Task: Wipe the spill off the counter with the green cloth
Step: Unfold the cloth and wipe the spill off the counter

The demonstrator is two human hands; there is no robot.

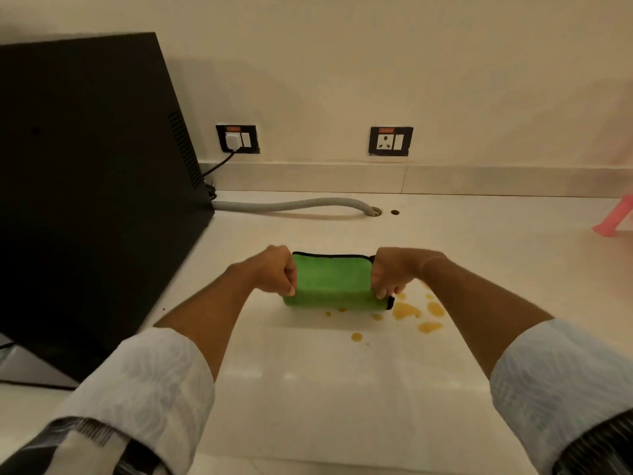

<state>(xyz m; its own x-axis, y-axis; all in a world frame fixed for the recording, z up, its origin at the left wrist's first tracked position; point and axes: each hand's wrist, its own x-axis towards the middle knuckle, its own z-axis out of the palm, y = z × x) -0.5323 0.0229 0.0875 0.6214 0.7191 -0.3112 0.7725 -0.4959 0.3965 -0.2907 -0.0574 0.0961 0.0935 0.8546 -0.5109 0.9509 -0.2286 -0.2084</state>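
Green cloth [330, 281] gripped by left hand [275, 270]; right hand [388, 274].

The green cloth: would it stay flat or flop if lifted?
Probably floppy: the green cloth is folded over on itself between the left hand and right hand. It looks plush, so likely light, and should soak up the spill.

Green cloth [332, 282]: bright green, black edging. Spill [407, 311]: amber-yellow puddles and drops on glossy cream-white counter [308, 389]. Sleeves [150, 382]: pale white with faint wavy pattern; cuffs dark with light stripes. Appliance [89, 186]: matt black. Hose [291, 204]: grey, ribbed. Wall sockets [390, 141]: black frames, white inserts, orange labels. Object at right edge [613, 221]: pink.
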